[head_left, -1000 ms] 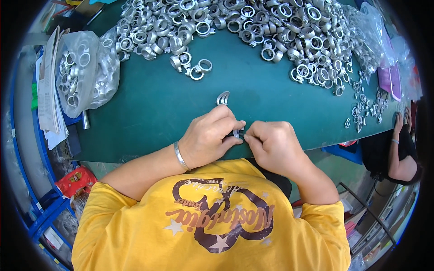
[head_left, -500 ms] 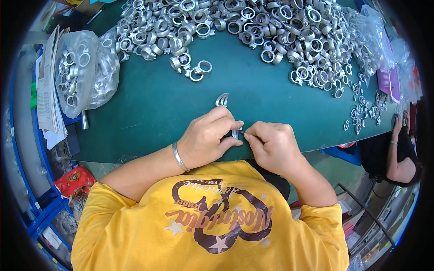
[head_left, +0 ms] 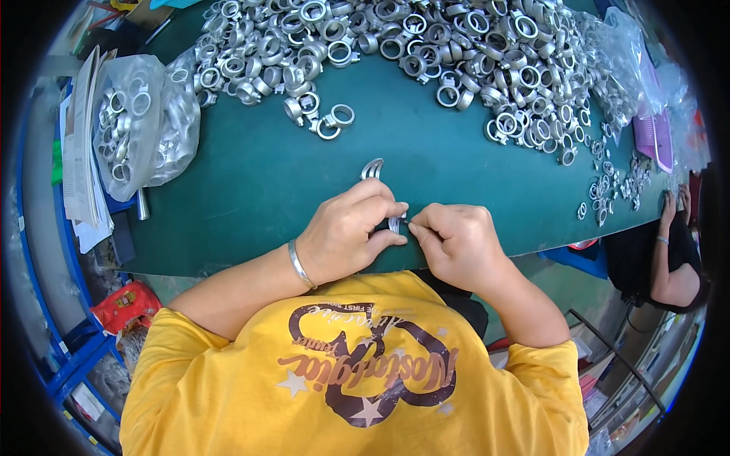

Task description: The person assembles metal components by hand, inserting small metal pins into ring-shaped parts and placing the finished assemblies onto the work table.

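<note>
My left hand [head_left: 344, 231] is closed, its thumb and fingertips pinching a small silver metal ring piece [head_left: 394, 225] just above the near table edge. At the piece's right side is my right hand [head_left: 458, 242], thumb and forefinger pressed together on a thin dark bit too small to name. The other fingers of that hand are curled in. Past my left knuckles a curved silver strip with slots [head_left: 372, 169] sticks out; whether it lies on the table or is in the hand I cannot tell.
A big heap of silver metal rings [head_left: 426, 45] covers the far side of the green table [head_left: 251, 182]. Left stands a clear plastic bag [head_left: 129, 121] of rings beside stacked papers [head_left: 82, 152]. Small rings [head_left: 602, 190] and a purple basket [head_left: 654, 137] are right, near another person's arm [head_left: 663, 258].
Both hands keep nearly the same place and grip. The view has shifted very slightly; no object has plainly moved.
</note>
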### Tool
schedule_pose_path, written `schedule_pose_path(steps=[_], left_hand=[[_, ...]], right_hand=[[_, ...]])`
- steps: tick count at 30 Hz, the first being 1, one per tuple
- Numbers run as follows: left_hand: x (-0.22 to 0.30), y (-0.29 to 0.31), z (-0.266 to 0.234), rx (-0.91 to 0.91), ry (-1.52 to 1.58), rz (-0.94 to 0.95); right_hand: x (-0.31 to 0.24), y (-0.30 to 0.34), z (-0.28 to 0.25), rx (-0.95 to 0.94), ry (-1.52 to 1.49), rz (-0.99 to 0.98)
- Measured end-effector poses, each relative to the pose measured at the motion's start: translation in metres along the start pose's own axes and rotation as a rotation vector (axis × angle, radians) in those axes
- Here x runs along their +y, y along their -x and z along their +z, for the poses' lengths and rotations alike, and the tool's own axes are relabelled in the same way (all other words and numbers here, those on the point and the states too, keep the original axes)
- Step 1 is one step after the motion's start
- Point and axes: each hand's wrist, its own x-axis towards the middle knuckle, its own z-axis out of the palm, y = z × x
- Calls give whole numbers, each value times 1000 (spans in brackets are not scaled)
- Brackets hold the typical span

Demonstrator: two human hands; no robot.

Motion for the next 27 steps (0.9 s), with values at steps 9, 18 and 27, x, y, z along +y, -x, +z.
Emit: schedule_pose_path(steps=[9,18,27], left_hand=[[1,0,0,-2,2,-18],[0,1,0,-17,17,-11],[-1,0,0,5,10,1]], right_hand=[[2,1,0,2,-22,-31],[2,-6,-3,-41,50,-84],[5,-6,-3,10,121,-165]])
